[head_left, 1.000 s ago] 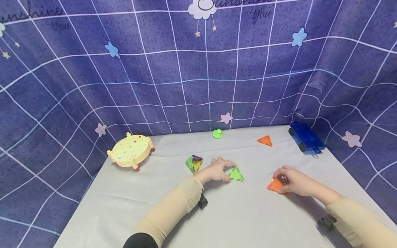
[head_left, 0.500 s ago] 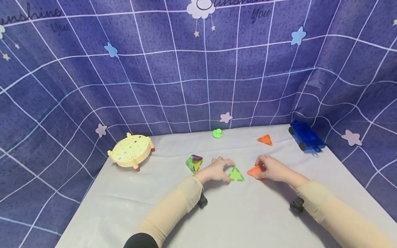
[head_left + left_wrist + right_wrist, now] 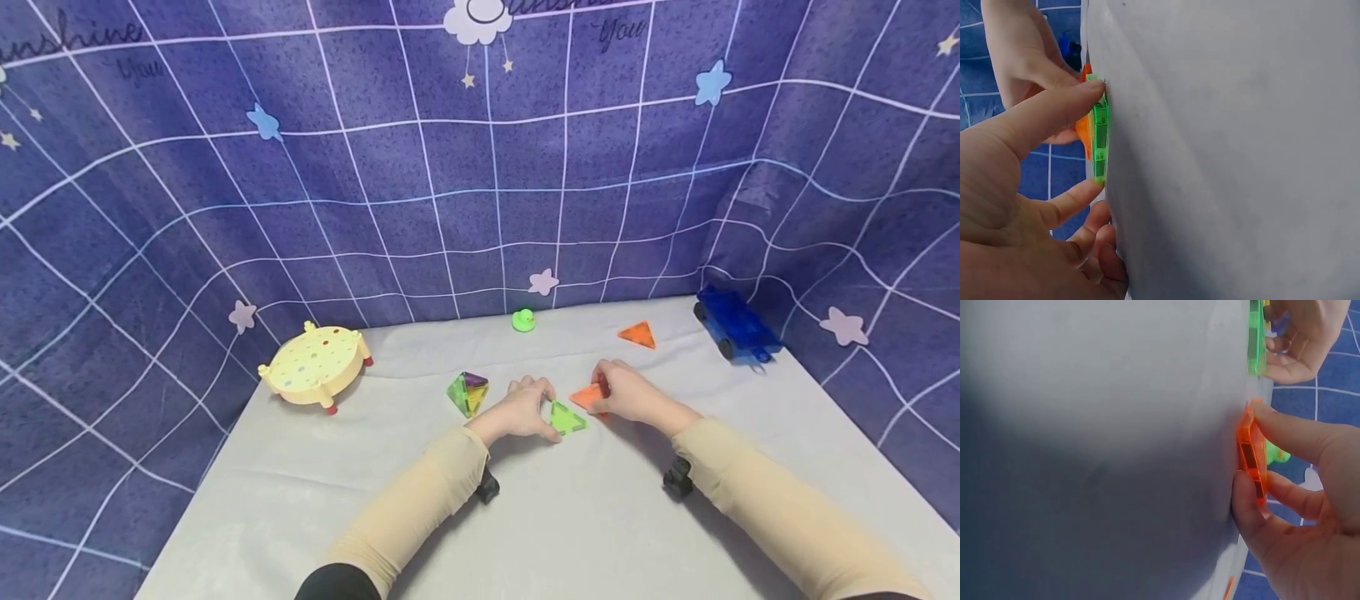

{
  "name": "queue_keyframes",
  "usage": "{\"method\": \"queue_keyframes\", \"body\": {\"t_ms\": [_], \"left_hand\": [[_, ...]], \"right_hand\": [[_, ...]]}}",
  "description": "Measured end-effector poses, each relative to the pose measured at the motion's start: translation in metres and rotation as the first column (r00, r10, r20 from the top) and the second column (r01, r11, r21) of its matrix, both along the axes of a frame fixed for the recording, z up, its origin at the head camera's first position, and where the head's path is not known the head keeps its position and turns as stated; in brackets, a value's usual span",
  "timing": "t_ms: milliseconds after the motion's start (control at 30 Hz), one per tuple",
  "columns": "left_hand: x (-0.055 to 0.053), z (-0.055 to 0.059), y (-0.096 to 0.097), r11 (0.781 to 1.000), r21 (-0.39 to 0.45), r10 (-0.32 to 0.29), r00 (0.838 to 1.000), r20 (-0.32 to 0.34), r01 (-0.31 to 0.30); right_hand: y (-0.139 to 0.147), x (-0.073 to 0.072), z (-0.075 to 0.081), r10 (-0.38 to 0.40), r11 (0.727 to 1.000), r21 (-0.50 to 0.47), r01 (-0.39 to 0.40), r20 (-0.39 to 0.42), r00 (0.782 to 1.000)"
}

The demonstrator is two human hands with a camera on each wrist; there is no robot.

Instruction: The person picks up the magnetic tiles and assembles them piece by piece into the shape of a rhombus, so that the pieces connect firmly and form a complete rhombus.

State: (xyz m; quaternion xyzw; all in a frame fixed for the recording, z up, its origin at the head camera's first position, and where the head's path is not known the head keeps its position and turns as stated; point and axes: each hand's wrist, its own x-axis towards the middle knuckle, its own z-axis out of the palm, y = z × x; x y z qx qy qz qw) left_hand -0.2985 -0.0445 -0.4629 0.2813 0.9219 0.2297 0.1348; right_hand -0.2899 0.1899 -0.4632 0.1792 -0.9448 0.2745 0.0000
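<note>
My left hand pinches a green triangular magnetic tile between thumb and index finger. The left wrist view shows the thumb on one corner of this green tile and the index fingertip at another. An orange triangular magnetic tile lies close to its right, gripped by the fingers of my right hand. In the right wrist view the orange tile is tilted between thumb and fingers, a small gap away from the green one. Part of the orange tile is hidden behind the fingers.
A joined piece of green, purple and yellow tiles sits left of my left hand. Farther back are a green duck, a loose orange triangle tile and a blue toy car. A round yellow toy with legs stands at the left.
My right hand has carried the orange tile leftward and slightly away, up beside the green one. The left hand stays in place, while the green tile has turned slightly.
</note>
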Motion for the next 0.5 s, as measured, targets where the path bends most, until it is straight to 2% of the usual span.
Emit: {"method": "queue_keyframes", "body": {"t_ms": [267,500], "left_hand": [[-0.003,-0.001,-0.006,0.998,-0.018,-0.056,0.998,-0.023,0.055],[-0.003,-0.003,-0.007,0.998,-0.015,-0.055,0.998,-0.032,0.055]], "right_hand": [[-0.011,-0.006,-0.002,0.015,1.000,-0.019,-0.016,-0.055,0.998],[-0.015,-0.001,-0.002,0.057,0.997,-0.052,-0.061,-0.077,0.995]]}}
